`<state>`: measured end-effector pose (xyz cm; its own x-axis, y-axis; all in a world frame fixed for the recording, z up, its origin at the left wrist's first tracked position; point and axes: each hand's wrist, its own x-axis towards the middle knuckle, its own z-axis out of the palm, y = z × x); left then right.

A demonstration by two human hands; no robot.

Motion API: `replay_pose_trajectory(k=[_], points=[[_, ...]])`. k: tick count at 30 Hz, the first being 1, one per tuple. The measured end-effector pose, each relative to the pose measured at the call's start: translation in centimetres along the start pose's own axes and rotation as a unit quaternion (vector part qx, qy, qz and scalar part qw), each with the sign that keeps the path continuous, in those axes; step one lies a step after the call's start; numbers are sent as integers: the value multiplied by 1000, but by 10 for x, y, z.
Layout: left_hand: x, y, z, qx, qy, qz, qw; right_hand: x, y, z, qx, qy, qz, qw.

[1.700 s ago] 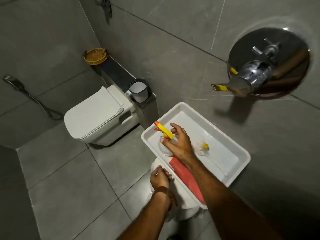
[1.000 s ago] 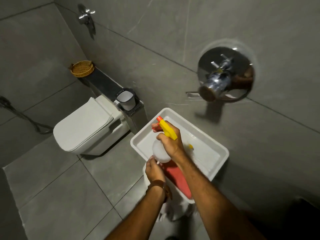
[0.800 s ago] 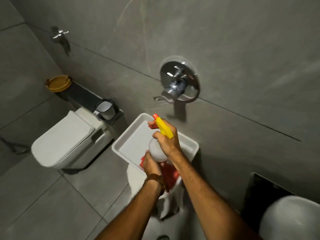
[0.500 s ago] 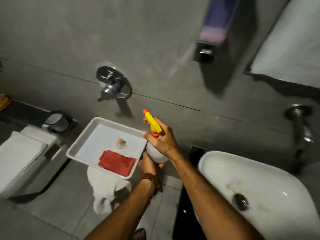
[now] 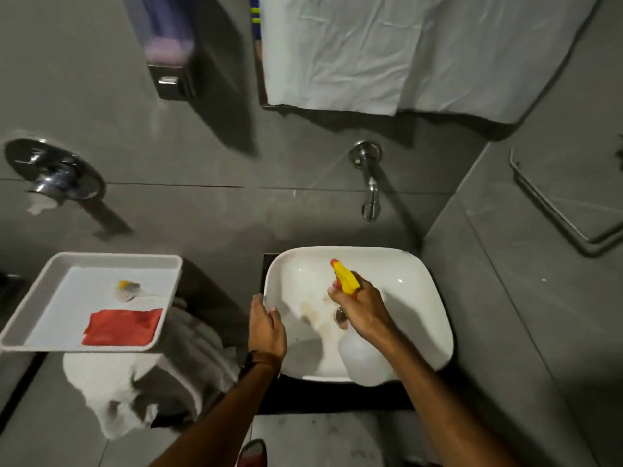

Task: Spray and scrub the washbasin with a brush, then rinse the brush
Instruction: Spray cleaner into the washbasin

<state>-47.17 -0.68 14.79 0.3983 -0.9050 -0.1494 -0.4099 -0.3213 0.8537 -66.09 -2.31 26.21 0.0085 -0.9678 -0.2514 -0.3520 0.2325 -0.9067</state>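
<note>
Basin [image 5: 421, 298]: white, rounded-rectangular, on a dark counter against the grey tiled wall; brownish smears on the bowl floor near the drain [image 5: 341, 316], which is half covered by the right hand. Right hand [image 5: 362, 308] over the middle of the basin, fingers clenched around the neck of a spray bottle [image 5: 362, 358]; yellow trigger head with an orange nozzle tip points toward the basin's far wall, the translucent white body hangs low over the near rim. Whether the trigger is pressed cannot be told. Left hand [image 5: 266, 326] rests on the basin's left rim, fingers loose, gripping nothing, fingertips just over the edge. Brush [image 5: 126, 289] lies well left of the basin in a white tray [image 5: 30, 298], blurred, pale bristles with a yellow bit; its handle is hard to make out. Red cloth [image 5: 121, 326] lies flat in the tray, nearer the viewer than the brush. Tap [image 5: 369, 183] on the wall above the basin's far edge. White towel [image 5: 371, 52] hangs higher up, cut off by the frame top.
</note>
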Motion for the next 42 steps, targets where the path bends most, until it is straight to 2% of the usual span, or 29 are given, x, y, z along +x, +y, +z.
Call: replay_pose_trajectory(k=[5,9,15,19,22,26,32,35,39,42], points=[[-5,-11,18,72,-6,17,997,-31,39,-36,-68,-48,83,993],[-1,-21,21,117,2,19,993,-42,53,-33,-98,-48,160,981],[1,-33,19,109,2,35,993,-41,55,-25,-95,-95,168,977],[2,-36,22,95,9,43,995,-26,48,-20,-74,-12,157,985],[3,-39,23,88,14,50,995,-8,41,-32,-43,-11,150,988],[3,-39,23,93,16,51,994,17,41,-61,-12,56,182,982],[3,-38,24,86,16,44,995,19,48,-116,54,67,216,972],[2,-38,24,91,19,49,994,9,51,-138,66,91,202,973],[3,-38,24,95,15,48,994,-16,63,-148,26,83,230,969],[3,-37,23,98,14,49,994,-33,72,-145,15,95,216,972]])
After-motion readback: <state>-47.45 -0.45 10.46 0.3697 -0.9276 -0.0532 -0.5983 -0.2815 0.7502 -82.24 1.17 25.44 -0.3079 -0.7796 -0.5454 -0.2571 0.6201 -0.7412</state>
